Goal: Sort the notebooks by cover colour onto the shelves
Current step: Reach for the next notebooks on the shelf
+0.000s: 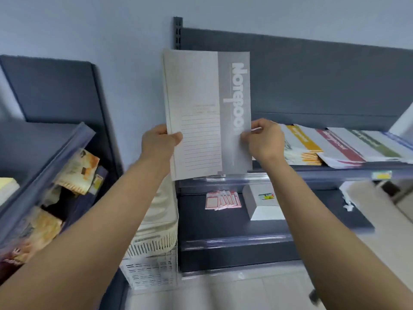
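We see a grey notebook (207, 108) held upright before the dark shelf (335, 168), left hand (159, 142) and right hand (264, 139) each pinching a lower side edge, other notebooks (335, 144) lying on that shelf.

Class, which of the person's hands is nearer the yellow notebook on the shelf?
Right. The right hand grips one edge of the grey notebook, just left of the yellow notebook; the left hand holds the opposite edge, further left.
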The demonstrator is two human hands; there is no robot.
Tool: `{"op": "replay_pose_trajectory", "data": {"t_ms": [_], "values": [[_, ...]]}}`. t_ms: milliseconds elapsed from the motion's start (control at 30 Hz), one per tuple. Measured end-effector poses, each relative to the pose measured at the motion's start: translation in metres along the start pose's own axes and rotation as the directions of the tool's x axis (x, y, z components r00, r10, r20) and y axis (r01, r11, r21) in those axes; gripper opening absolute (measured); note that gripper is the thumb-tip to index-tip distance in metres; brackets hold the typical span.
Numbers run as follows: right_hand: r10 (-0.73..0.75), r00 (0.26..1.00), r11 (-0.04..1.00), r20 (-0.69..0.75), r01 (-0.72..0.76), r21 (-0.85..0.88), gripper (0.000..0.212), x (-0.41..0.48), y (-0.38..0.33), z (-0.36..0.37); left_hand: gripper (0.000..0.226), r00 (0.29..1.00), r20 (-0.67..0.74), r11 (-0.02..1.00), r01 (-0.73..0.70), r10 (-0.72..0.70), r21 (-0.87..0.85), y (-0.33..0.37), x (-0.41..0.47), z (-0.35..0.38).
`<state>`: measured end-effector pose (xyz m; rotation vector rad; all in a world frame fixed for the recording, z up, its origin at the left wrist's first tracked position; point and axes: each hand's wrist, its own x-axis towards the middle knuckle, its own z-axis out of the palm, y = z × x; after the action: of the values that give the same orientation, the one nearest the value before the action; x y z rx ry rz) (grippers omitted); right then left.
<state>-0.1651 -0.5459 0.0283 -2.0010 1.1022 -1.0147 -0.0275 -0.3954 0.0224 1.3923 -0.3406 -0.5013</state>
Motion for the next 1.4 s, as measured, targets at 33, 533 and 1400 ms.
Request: {"op": "replay_pose_trajectory", "data": {"t_ms": [33, 533, 1400], "values": [[0.005, 0.999, 1.000, -0.035, -0.006, -0.017, 0.008, 0.002, 0.011, -0.016, 0.015, 0.999, 0.043, 1.000, 0.004, -0.004, 0.002, -0.003, -0.002, 0.016], [0.214, 0.856, 0.973, -0.470, -0.147, 0.176, 0.021, 0.111, 0.190, -0.240, 0.021, 0.988, -0.050, 0.990, -0.142, 0.143, 0.025, -0.060, -0.005, 0.282], [0.305, 0.908, 0.918, -0.286, -0.201, 0.341, 0.029, 0.255, 0.185, -0.132, 0.039, 0.880, -0.474, 0.990, 0.037, 0.031, 0.133, -0.075, 0.147, 0.228]]}}
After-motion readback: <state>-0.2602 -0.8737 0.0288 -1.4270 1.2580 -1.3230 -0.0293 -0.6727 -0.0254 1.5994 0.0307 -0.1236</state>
